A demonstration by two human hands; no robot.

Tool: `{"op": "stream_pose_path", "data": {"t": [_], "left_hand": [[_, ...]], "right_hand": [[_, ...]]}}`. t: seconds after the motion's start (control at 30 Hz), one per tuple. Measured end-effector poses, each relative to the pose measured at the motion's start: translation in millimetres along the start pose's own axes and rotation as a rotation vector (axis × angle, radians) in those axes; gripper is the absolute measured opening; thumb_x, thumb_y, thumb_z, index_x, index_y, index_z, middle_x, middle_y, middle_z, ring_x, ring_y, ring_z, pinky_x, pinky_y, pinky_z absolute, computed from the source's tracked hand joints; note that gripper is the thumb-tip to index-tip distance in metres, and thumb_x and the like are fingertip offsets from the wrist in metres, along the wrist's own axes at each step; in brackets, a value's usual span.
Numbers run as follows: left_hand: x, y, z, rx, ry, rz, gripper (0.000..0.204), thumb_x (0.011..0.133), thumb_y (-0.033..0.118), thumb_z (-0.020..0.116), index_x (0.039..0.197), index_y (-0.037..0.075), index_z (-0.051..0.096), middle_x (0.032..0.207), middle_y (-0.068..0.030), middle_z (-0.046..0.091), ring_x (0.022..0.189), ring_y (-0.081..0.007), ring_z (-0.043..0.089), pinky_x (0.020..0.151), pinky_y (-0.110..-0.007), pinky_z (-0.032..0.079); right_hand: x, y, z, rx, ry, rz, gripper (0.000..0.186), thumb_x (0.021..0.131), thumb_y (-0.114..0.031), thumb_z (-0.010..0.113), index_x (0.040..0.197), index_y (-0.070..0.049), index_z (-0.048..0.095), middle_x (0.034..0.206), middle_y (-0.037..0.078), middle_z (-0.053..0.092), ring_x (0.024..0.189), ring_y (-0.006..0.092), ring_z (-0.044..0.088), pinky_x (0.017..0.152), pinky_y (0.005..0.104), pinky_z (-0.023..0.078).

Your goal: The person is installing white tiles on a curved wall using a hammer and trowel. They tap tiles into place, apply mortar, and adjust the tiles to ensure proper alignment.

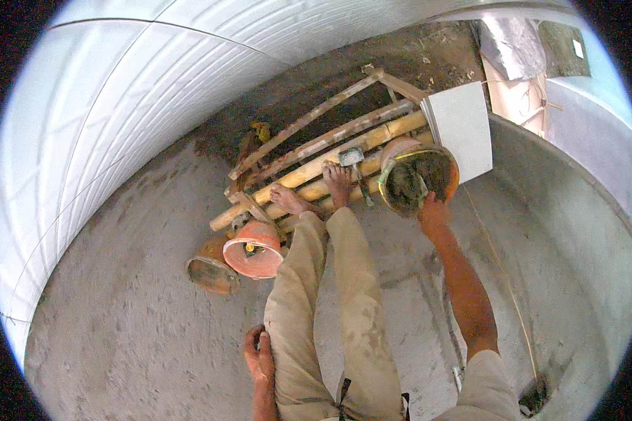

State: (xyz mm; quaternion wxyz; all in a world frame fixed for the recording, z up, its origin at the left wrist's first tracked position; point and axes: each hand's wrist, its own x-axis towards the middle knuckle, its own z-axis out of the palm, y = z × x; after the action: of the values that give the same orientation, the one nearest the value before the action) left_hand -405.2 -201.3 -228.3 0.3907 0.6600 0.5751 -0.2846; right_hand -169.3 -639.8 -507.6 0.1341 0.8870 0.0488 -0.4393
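Observation:
My right hand (432,207) grips a trowel (421,188) inside a yellow-rimmed bucket (449,168) of dark grey, wet mix. My left hand (258,354) rests beside my trousered left thigh with its fingers curled; what they hold, if anything, is hidden. My bare feet (337,182) are on a bamboo-and-wood platform (393,128). A grey-faced hand tool (351,157) lies on the bamboo just right of my feet.
An orange bucket (253,266) and a dirty bucket (211,281) sit at left of my legs. A pale board (463,126) leans at upper right. A white panelled surface (84,126) curves along the left, over a rough grey surface (133,295). A cord runs down the right.

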Motion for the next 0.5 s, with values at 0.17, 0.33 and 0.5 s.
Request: {"op": "stream_pose_path", "data": {"t": [0.17,0.33,0.5], "left_hand": [[-2,8,0,0.004,-0.012,-0.040,0.035,0.097,0.023,0.060,0.124,0.001,0.063,0.119,-0.0156,0.067,0.112,-0.0268,0.060,0.097,-0.041,0.048],[-6,17,3,0.025,-0.036,-0.068,0.039,0.099,0.027,0.058,0.129,0.003,0.060,0.125,-0.0180,0.065,0.115,-0.0277,0.060,0.098,-0.040,0.048],[-5,31,4,-0.019,-0.108,-0.153,0.051,0.101,0.035,0.057,0.140,0.002,0.052,0.131,-0.0199,0.061,0.121,-0.0289,0.058,0.103,-0.039,0.046]], "right_hand": [[-37,-23,-71,0.159,0.516,-0.172,0.053,0.093,-0.024,0.065,0.137,-0.001,0.048,0.113,0.016,0.066,0.105,0.0375,0.064,0.084,0.0483,0.053],[-72,-87,-89,0.717,0.114,-0.307,0.052,0.094,-0.027,0.064,0.138,-0.003,0.048,0.121,0.021,0.064,0.107,0.0395,0.064,0.089,0.0509,0.052],[-117,-135,-55,0.484,-0.272,-0.488,0.063,0.095,-0.039,0.063,0.143,-0.002,0.045,0.137,0.023,0.058,0.119,0.0430,0.060,0.100,0.0528,0.049]]}}
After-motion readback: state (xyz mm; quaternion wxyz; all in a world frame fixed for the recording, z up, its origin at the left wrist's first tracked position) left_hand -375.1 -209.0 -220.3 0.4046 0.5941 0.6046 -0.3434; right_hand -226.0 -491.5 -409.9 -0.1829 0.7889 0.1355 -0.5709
